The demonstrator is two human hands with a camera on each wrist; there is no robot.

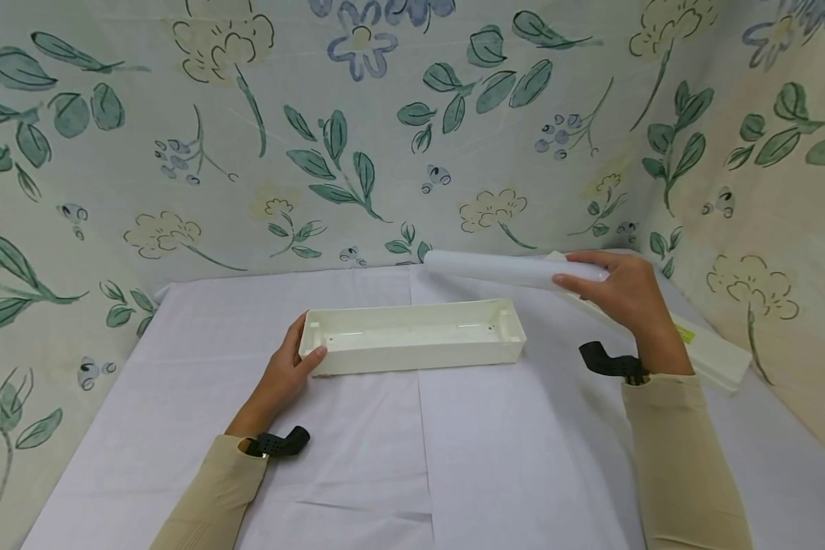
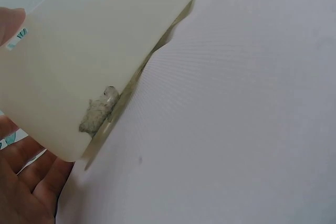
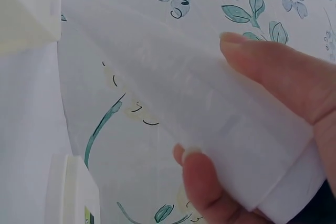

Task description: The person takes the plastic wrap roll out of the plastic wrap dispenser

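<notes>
the box (image 1: 415, 360) lies lengthwise on the cloth-covered bench (image 1: 344, 473), hollow side up, with nothing seen inside it but the fittings at its ends. its left end is gripped by the left hand (image 1: 283, 376), the thumb hooked over the near corner and the fingers bent behind and below; whether that end is slightly lifted cannot be told. the white roll (image 1: 491, 267) is held near its right end by the right hand (image 1: 629, 294), thumb on one side and fingers on the other, the grasp being only as wide as the roll; it is held up behind and to the right of the box, apart from it. what looks like the cover (image 1: 718, 360) lies slantwise at the right, partly hidden by the right hand and arm. the step in hand is judged to be the loading of the roll into the box, not yet done. for the next move, the roll would need to be brought nearer, lined up with the box's long side and lowered between the end fittings, while the box is kept steady by the left hand.
</notes>
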